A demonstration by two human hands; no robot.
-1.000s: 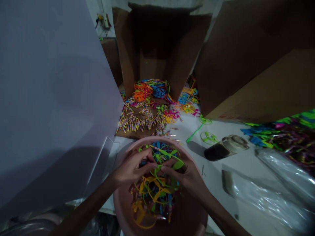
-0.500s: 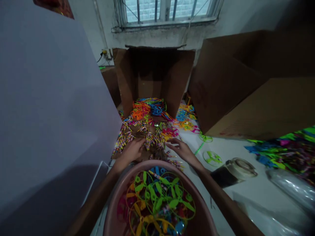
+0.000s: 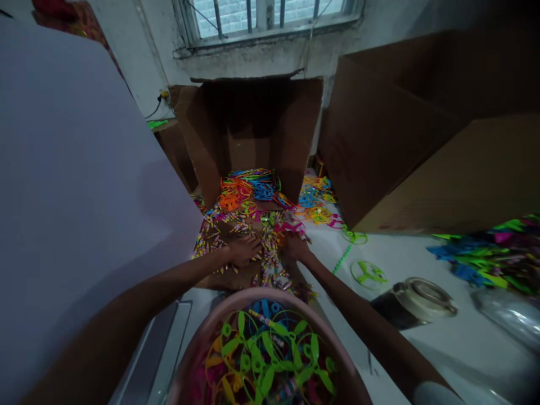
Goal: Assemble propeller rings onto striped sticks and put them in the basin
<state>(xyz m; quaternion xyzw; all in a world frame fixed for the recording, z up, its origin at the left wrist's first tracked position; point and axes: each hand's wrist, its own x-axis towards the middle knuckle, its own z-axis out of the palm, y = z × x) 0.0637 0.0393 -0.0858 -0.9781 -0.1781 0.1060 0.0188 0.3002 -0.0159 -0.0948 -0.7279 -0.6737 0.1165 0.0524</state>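
Note:
Both my arms reach forward over a pink basin [image 3: 198, 343] filled with green, yellow and blue plastic propeller rings [image 3: 270, 354]. My left hand [image 3: 243, 249] and my right hand [image 3: 294, 246] rest on a heap of small multicoloured sticks [image 3: 236, 233] lying on brown cardboard. The fingers of both hands curl down into the sticks; whether they hold any is hidden. Behind the sticks lies a pile of orange, blue and pink rings [image 3: 248, 191].
An open cardboard box [image 3: 248, 129] stands behind the piles, larger boxes [image 3: 422, 140] at the right, a white panel [image 3: 76, 185] at the left. A lidded jar [image 3: 411, 304] lies on the white table, near loose green rings [image 3: 368, 273] and clear plastic bags [image 3: 506, 315].
My hands left the basin's rings and reached forward to the stick heap, then moved a little farther in. The view tilted up, showing the window.

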